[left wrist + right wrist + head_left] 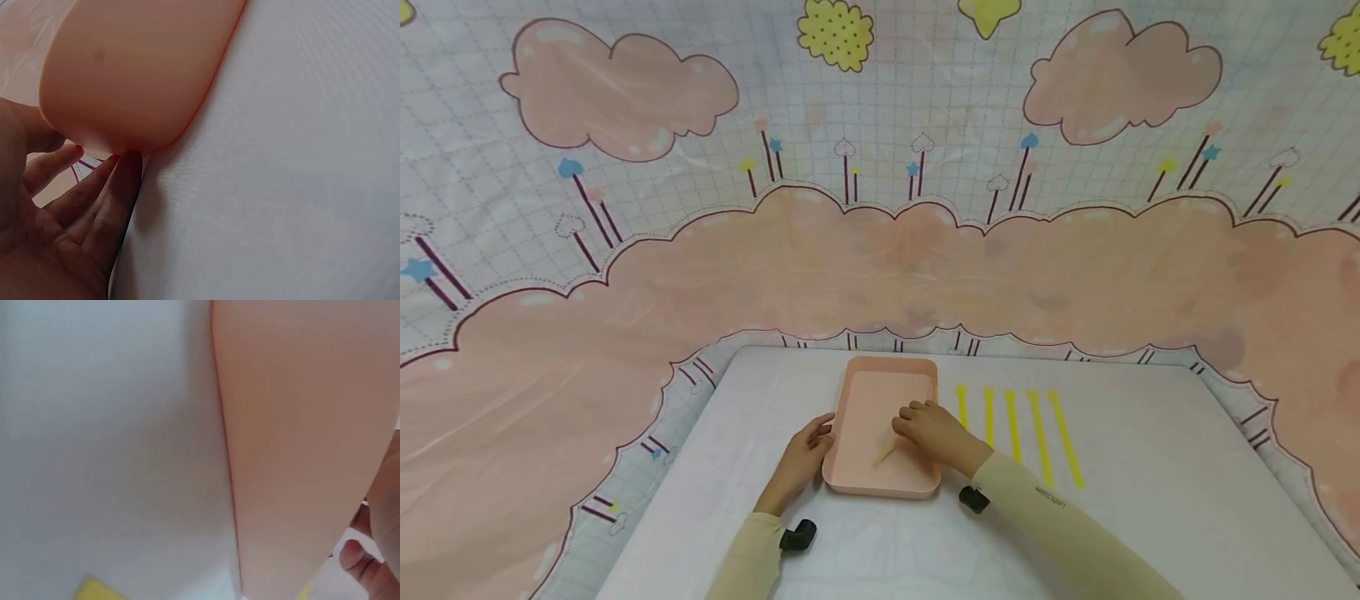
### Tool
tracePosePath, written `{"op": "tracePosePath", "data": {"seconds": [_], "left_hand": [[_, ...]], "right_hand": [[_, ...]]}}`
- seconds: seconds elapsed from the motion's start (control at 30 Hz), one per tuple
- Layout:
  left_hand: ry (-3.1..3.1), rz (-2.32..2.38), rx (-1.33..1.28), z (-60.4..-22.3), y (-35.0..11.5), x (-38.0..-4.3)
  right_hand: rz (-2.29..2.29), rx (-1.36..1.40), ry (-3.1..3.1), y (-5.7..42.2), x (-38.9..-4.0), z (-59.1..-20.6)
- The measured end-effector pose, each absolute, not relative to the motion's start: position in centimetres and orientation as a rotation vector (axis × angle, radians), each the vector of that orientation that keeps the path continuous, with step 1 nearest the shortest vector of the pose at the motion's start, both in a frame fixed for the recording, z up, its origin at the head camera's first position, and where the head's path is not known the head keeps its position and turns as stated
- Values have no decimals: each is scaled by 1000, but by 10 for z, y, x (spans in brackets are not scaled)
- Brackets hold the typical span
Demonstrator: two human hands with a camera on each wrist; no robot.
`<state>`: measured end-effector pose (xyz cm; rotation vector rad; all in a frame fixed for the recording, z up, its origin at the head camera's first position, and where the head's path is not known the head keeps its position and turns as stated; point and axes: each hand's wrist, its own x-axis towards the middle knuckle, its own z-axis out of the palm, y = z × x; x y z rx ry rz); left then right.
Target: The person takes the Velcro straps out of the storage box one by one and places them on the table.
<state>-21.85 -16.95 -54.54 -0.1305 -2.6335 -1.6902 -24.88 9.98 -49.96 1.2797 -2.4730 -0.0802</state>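
Note:
A pink rectangular tray (880,475) lies on the table, its left side touched by my left hand (805,454). In the left wrist view, the fingers (109,215) of that hand reach to the tray's outer wall (144,75). My right hand (932,429) reaches over the tray's right rim, with its fingers bent down toward the tray floor. A thin pale yellow strip (883,455) slants from under those fingertips and is partly hidden by them. In the right wrist view, the tray's side (300,425) covers much of the right hand (381,519).
Several long yellow strips (1036,425) lie in a row to the right of the tray, some partly behind the right forearm. The table (1150,467) has a white cover. A patterned cloth (925,267) with pink clouds hangs behind it.

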Motion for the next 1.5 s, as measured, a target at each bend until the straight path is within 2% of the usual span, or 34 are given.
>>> {"op": "tracePosePath", "data": {"seconds": [0.4,0.97,1.5], "left_hand": [[-2621,-1694,-122,-544,-168,-216],[-2628,-1693,-105,-544,-167,-217],[-2621,-1681,-118,-545,-164,-218]], "right_hand": [[81,1267,-2374,102,-241,-503],[370,1151,-2405,108,-228,-480],[840,981,-2425,126,-226,-474]]}}
